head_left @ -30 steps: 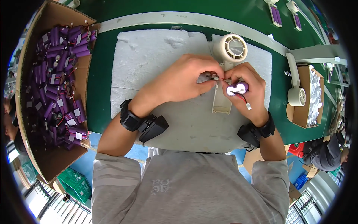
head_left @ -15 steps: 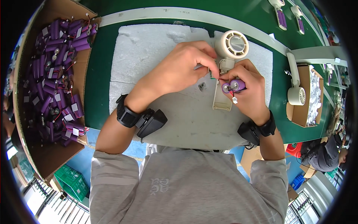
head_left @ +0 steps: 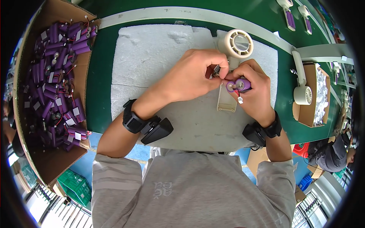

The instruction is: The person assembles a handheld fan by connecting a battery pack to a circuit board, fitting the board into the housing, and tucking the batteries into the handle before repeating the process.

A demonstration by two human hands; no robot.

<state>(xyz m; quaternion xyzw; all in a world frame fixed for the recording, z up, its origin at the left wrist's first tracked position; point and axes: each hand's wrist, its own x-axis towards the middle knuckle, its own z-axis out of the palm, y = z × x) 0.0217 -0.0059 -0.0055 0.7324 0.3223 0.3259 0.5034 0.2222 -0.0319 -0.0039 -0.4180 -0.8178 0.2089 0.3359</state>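
Observation:
A cream handheld fan (head_left: 227,47) lies on the work surface, its round head away from me and its open handle shell (head_left: 226,103) running toward me beneath my hands. My right hand (head_left: 255,89) is closed around a purple two-cell battery pack (head_left: 243,84), from which red and black wires with a white plug hang. Over the handle, my left hand (head_left: 194,72) pinches a small circuit board (head_left: 216,70), mostly hidden by the fingers. Both hands' fingertips meet beside the pack; any thin wire between them is too small to make out.
At left stands a cardboard box (head_left: 81,81) full of purple battery packs. White foam (head_left: 142,49) lies under the work. To the right are another fan (head_left: 302,95) and a box of small white parts (head_left: 321,95). More open fans (head_left: 289,19) lie at the far right.
My left hand has turned and shifted slightly right, closer to my right hand. The circuit board has tilted up, its green face out of sight. My right hand still holds the battery pack.

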